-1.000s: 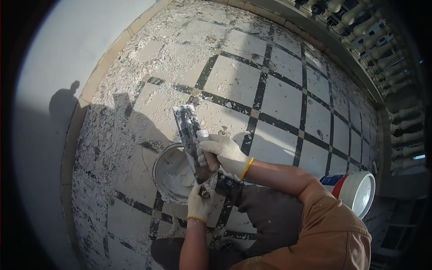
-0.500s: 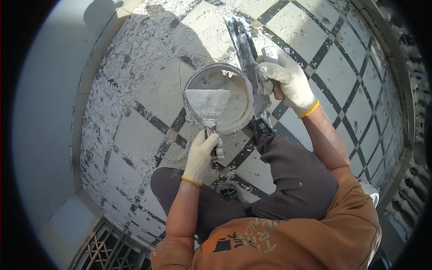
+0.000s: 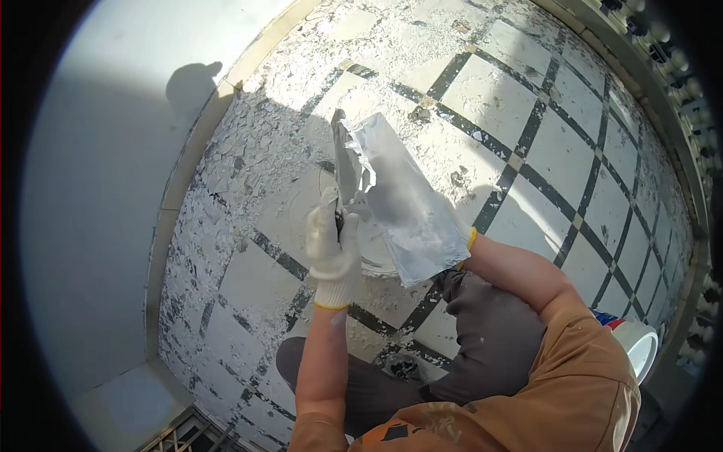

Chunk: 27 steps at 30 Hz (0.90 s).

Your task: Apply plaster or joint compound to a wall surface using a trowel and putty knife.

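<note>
My left hand (image 3: 331, 248), in a white knit glove with a yellow cuff, is closed around a putty knife (image 3: 345, 162), its blade raised almost edge-on against the long side of a wide flat trowel (image 3: 410, 203). The trowel's broad metal face is turned up, smeared with pale putty; white putty sits where the two blades meet. My right hand (image 3: 464, 233) grips the trowel from behind, mostly hidden by it, with only some glove and cuff showing. A round putty bucket (image 3: 376, 264) stands on the floor underneath, largely covered by the tools.
Tiled floor (image 3: 565, 196) with dark bands, strewn with white flakes, thickest at left. A pale wall (image 3: 98, 211) with tan skirting runs along the left, a balustrade (image 3: 655, 45) along the right. A white bucket (image 3: 639, 350) lies beside my right hip. My bent legs (image 3: 489, 324) are below.
The trowel has turned from steep at the right to broad face up over the bucket. The putty knife has risen from the bucket, with putty, to meet the trowel.
</note>
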Each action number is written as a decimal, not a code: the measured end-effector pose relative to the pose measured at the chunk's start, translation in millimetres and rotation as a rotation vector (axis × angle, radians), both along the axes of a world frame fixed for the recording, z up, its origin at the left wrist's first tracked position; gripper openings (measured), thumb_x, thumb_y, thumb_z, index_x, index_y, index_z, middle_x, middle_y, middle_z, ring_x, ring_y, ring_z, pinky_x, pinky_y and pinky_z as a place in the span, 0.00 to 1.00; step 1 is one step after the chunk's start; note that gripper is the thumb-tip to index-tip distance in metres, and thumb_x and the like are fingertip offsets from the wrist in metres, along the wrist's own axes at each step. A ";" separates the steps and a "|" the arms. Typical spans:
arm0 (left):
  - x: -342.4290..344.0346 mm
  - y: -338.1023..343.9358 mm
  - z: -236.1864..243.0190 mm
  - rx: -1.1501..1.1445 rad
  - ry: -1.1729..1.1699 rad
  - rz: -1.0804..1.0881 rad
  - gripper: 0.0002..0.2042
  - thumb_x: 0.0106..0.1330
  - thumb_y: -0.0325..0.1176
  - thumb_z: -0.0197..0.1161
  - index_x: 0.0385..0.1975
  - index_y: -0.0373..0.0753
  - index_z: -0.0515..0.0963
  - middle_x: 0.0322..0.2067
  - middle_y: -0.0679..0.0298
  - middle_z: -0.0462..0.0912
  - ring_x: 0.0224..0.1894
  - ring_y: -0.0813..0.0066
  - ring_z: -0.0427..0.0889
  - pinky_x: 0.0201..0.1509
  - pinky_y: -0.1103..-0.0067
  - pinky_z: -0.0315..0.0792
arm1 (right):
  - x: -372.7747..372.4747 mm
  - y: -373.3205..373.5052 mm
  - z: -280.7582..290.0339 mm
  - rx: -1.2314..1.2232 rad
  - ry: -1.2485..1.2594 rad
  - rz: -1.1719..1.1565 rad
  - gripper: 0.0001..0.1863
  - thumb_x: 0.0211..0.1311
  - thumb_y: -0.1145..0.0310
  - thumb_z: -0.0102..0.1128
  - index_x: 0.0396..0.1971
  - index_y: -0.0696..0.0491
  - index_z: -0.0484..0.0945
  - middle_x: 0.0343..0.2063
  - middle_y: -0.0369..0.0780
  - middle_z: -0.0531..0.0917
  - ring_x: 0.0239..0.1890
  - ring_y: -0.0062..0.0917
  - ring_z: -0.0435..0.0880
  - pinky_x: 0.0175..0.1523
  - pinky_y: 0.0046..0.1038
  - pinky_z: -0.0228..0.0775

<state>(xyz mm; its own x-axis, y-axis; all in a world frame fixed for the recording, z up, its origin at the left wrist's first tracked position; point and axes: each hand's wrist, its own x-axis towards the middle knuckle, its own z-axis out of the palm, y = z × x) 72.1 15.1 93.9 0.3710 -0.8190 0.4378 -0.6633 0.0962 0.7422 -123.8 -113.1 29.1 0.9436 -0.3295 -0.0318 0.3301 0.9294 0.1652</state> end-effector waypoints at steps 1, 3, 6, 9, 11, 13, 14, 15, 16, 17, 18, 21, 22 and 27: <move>-0.2 -7.2 0.1 -0.017 -0.057 0.001 0.33 0.66 0.18 0.66 0.73 0.40 0.72 0.45 0.59 0.83 0.38 0.72 0.80 0.42 0.78 0.76 | 10.5 2.7 -2.0 -0.060 0.037 -0.028 0.26 0.82 0.62 0.51 0.71 0.60 0.70 0.62 0.49 0.82 0.61 0.39 0.85 0.68 0.32 0.79; -6.7 -19.8 0.2 -0.048 -0.162 0.005 0.33 0.64 0.17 0.66 0.73 0.43 0.74 0.47 0.59 0.82 0.37 0.71 0.80 0.41 0.76 0.75 | 26.0 6.8 -1.8 -0.175 0.121 -0.080 0.27 0.80 0.61 0.53 0.72 0.59 0.69 0.63 0.48 0.81 0.62 0.39 0.84 0.69 0.32 0.77; -10.7 -22.6 2.1 -0.046 -0.214 -0.024 0.34 0.63 0.17 0.66 0.73 0.45 0.74 0.47 0.59 0.82 0.37 0.70 0.79 0.40 0.75 0.75 | 42.0 -0.5 -4.3 -0.335 0.253 -0.156 0.29 0.78 0.60 0.56 0.72 0.58 0.68 0.64 0.48 0.80 0.64 0.38 0.82 0.71 0.33 0.74; -7.3 -17.6 11.8 -0.011 -0.211 -0.097 0.35 0.61 0.16 0.65 0.72 0.46 0.75 0.45 0.59 0.83 0.35 0.69 0.79 0.39 0.75 0.75 | 35.7 -5.7 -10.7 -0.495 0.396 -0.225 0.32 0.76 0.59 0.59 0.73 0.57 0.67 0.66 0.47 0.79 0.66 0.38 0.80 0.73 0.33 0.71; -2.1 -9.9 23.3 0.037 -0.244 -0.123 0.35 0.61 0.15 0.65 0.72 0.45 0.75 0.45 0.59 0.83 0.36 0.69 0.79 0.40 0.75 0.75 | -0.4 -1.4 -16.8 -0.605 0.485 -0.264 0.34 0.74 0.58 0.61 0.74 0.57 0.66 0.67 0.47 0.78 0.67 0.37 0.78 0.74 0.33 0.68; 2.4 -3.3 34.1 0.128 -0.313 -0.180 0.34 0.62 0.14 0.64 0.71 0.43 0.76 0.45 0.59 0.83 0.37 0.69 0.79 0.42 0.76 0.76 | -4.1 -6.4 -19.7 -0.715 0.578 -0.311 0.36 0.73 0.57 0.63 0.74 0.56 0.66 0.67 0.47 0.77 0.68 0.37 0.77 0.75 0.34 0.66; 5.9 -1.0 40.0 0.174 -0.348 -0.207 0.34 0.62 0.14 0.63 0.71 0.42 0.76 0.45 0.59 0.83 0.37 0.69 0.80 0.43 0.76 0.76 | -3.5 -1.1 -20.8 -0.771 0.624 -0.333 0.36 0.72 0.57 0.64 0.75 0.56 0.65 0.68 0.46 0.76 0.68 0.37 0.76 0.76 0.34 0.65; 10.2 2.2 46.0 0.176 -0.348 -0.210 0.34 0.62 0.14 0.63 0.71 0.42 0.76 0.45 0.59 0.83 0.37 0.69 0.80 0.43 0.76 0.76 | -2.1 -2.4 -23.0 -0.824 0.669 -0.352 0.37 0.71 0.56 0.65 0.75 0.56 0.65 0.68 0.46 0.76 0.69 0.37 0.76 0.76 0.34 0.64; 15.7 5.4 52.9 0.210 -0.420 -0.215 0.34 0.60 0.14 0.64 0.70 0.43 0.77 0.45 0.59 0.83 0.36 0.68 0.80 0.42 0.76 0.76 | -3.7 -6.7 -24.6 -0.877 0.713 -0.370 0.38 0.70 0.56 0.66 0.75 0.55 0.65 0.69 0.46 0.75 0.70 0.37 0.75 0.77 0.34 0.63; 22.0 8.0 60.2 0.243 -0.492 -0.220 0.35 0.59 0.15 0.65 0.70 0.44 0.77 0.44 0.59 0.84 0.36 0.67 0.80 0.41 0.75 0.76 | -6.1 -5.2 -26.0 -0.932 0.757 -0.389 0.39 0.70 0.55 0.67 0.76 0.55 0.64 0.69 0.46 0.75 0.70 0.36 0.74 0.78 0.34 0.62; 28.5 10.2 66.8 0.276 -0.565 -0.223 0.35 0.57 0.15 0.66 0.70 0.45 0.77 0.44 0.59 0.84 0.35 0.67 0.81 0.40 0.75 0.76 | -7.1 -6.1 -27.5 -0.988 0.800 -0.406 0.40 0.69 0.55 0.68 0.76 0.55 0.64 0.70 0.46 0.74 0.71 0.36 0.74 0.78 0.34 0.61; 51.3 13.3 81.4 0.293 -0.620 -0.216 0.34 0.58 0.16 0.66 0.69 0.44 0.77 0.43 0.59 0.84 0.35 0.67 0.81 0.39 0.75 0.76 | -5.8 -6.6 -31.0 -1.157 0.923 -0.459 0.43 0.67 0.54 0.71 0.77 0.54 0.63 0.71 0.45 0.73 0.72 0.36 0.71 0.80 0.35 0.57; 59.5 14.6 85.4 0.279 -0.600 -0.208 0.33 0.60 0.17 0.66 0.69 0.43 0.77 0.43 0.60 0.84 0.35 0.68 0.81 0.40 0.75 0.76 | 2.1 -13.6 -33.3 -1.213 0.962 -0.476 0.44 0.66 0.53 0.72 0.77 0.53 0.62 0.71 0.45 0.72 0.73 0.36 0.71 0.81 0.35 0.56; 72.2 21.1 84.3 0.247 -0.083 -0.083 0.18 0.73 0.28 0.65 0.61 0.35 0.80 0.37 0.62 0.84 0.31 0.73 0.78 0.32 0.79 0.73 | 8.1 -4.2 3.3 -0.792 0.374 -0.285 0.37 0.74 0.59 0.59 0.78 0.54 0.60 0.66 0.44 0.77 0.62 0.34 0.77 0.70 0.35 0.66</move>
